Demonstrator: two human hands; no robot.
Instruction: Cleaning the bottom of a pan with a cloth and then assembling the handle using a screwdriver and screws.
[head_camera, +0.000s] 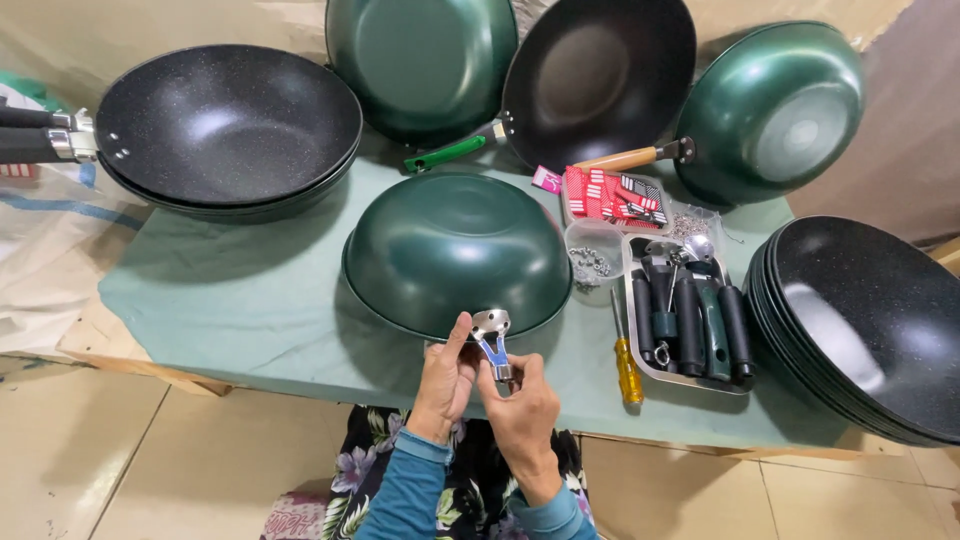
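Head view: both hands — left hand (445, 378), right hand (520, 400) — pinch a metal bracket (491, 330) (fingers closed) against the upturned green wok (455, 250).

Upturned wok (455, 250): dark green outside. Handle bracket (491, 327): silver metal with blue film. Worktop (270, 300): pale green cloth. Stacked woks at left (225, 125): black inside, white speckle (same on the right stack (870, 320)). Screwdriver (627, 368): yellow grip. Handles in tray (695, 325): black and green. Packet (612, 195): red-white. Sleeves (415, 490): teal. Skirt (350, 490): dark floral.
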